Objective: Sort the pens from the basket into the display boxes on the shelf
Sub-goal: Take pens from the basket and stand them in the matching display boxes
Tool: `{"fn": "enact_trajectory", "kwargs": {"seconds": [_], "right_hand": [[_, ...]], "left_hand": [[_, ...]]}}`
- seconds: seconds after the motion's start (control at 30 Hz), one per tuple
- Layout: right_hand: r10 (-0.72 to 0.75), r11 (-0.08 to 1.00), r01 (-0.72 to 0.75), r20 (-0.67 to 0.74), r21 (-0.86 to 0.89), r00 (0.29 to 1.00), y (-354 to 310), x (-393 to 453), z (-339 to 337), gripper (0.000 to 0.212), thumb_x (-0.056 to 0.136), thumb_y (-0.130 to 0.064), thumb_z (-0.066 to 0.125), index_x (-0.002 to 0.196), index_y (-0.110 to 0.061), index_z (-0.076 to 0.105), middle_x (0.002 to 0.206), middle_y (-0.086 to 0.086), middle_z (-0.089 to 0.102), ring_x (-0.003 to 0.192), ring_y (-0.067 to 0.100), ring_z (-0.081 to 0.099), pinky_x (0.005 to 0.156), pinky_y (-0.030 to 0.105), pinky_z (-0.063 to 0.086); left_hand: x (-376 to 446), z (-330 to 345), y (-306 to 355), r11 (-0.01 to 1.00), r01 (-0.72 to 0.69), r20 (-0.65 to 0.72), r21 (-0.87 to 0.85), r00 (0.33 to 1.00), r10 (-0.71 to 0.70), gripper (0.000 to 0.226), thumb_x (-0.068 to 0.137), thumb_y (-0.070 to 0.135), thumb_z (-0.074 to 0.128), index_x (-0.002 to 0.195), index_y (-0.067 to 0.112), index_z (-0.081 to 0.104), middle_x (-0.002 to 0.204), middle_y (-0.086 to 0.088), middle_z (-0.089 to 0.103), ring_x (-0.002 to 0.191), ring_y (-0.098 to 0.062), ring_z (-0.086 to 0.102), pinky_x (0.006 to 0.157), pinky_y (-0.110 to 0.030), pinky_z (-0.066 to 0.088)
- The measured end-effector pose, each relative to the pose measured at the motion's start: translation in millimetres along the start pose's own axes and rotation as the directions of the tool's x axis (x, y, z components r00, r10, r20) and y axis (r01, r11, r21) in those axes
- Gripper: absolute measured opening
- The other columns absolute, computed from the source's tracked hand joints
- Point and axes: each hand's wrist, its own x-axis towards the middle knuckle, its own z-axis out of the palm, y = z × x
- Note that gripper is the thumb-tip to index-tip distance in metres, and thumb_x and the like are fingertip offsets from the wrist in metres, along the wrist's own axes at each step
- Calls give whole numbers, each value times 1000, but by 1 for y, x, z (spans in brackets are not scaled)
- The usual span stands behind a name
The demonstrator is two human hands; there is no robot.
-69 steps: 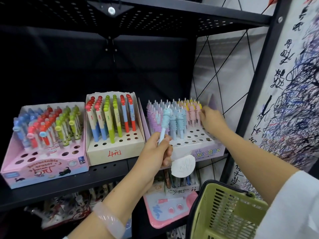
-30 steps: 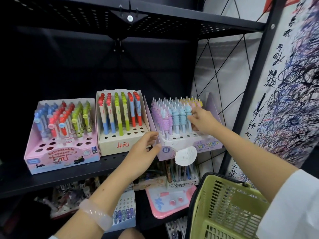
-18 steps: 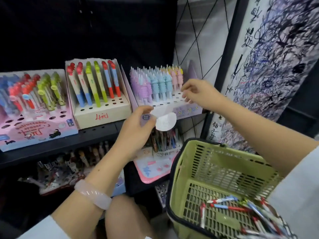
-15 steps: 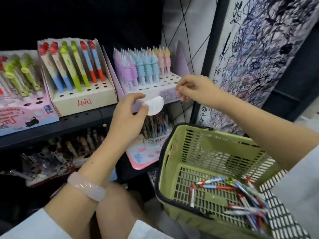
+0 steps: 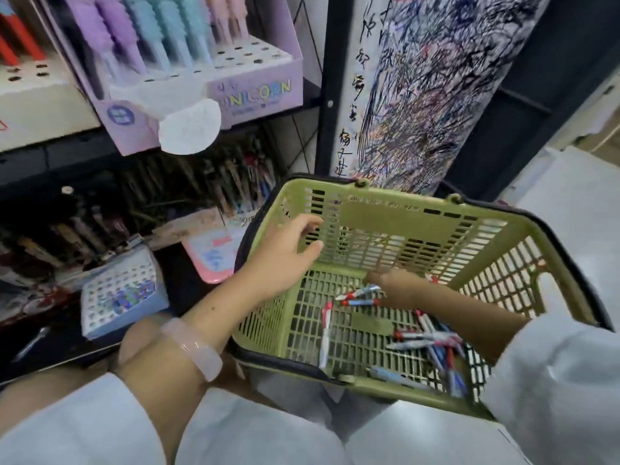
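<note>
Nothing was held in either grip: the left hand [image 5: 285, 256] was spread with relaxed fingers over the near-left rim of the green basket [image 5: 416, 216], and the right hand [image 5: 399, 286] was lowered inside it, fingers loosely extended toward the floor of the basket. Two red-and-blue pens [image 5: 357, 297] were seen lying just left of the right fingertips, their long axes running roughly left to right, so the right hand was judged the nearer. More pens [image 5: 432, 344] were piled toward the near-right corner. The purple unicorn box [image 5: 255, 92] was placed up on the shelf [image 5: 40, 156], well apart to the upper left.
</note>
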Motion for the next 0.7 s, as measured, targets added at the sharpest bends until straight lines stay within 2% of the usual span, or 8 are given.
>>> {"fn": "enact_trajectory", "kwargs": {"seconds": [0.17,0.27,0.3,0.37,0.43,0.5,0.6,0.7], "right_hand": [[-17,972,0,-71,-234,997,-8,23,39,58,90,-11,52,142,-15,27,141,11,37,129,29,36,103,38,32],[-20,960,-12,-111,-281,994,-13,28,46,46,94,-12,43,139,-10,30,138,13,40,124,29,42,93,36,37],[-5,975,-23,-125,-222,992,-16,28,46,41,96,-14,41,135,-10,33,134,12,42,118,29,47,84,36,39],[89,995,-82,-166,54,982,-27,27,45,29,95,-20,42,123,-12,39,124,12,49,101,28,56,66,31,37],[221,909,-149,-147,390,964,-47,29,43,20,95,-24,44,110,-11,41,112,15,55,87,29,57,61,29,34],[274,765,-223,8,604,962,-68,36,46,26,95,-29,46,106,-6,44,95,13,59,71,26,55,54,27,36],[248,758,-265,113,596,962,-93,43,55,28,91,-31,52,104,-7,53,67,-1,48,53,11,46,40,21,32],[275,794,-281,94,539,957,-98,46,52,19,86,-29,58,87,-10,52,62,-4,44,52,11,45,39,22,28]], "left_hand": [[6,4,-10,998,68,61,13,996,-69,36,95,23,47,131,23,45,136,6,48,122,-4,42,101,-21,29],[8,6,-15,994,112,86,13,990,-113,36,96,22,46,132,23,45,136,6,48,124,-5,41,100,-20,29],[8,7,-17,992,124,98,14,987,-125,36,96,23,46,132,23,45,136,7,48,124,-4,41,100,-20,29],[8,9,-19,990,139,113,9,984,-140,36,96,23,46,132,23,44,135,9,48,122,-4,41,100,-20,29],[10,11,-20,989,145,114,-6,983,-144,35,96,24,46,131,25,45,128,12,49,117,-1,42,98,-19,29],[10,12,-21,989,143,118,-26,983,-140,33,96,23,46,129,25,46,120,16,48,111,2,42,94,-17,29],[11,14,-23,990,136,118,-41,984,-130,32,96,22,46,127,24,48,115,17,48,110,2,43,93,-17,30],[10,12,-23,987,142,88,-74,987,-135,30,96,21,46,125,23,49,113,17,49,107,3,44,86,-9,31]]}}
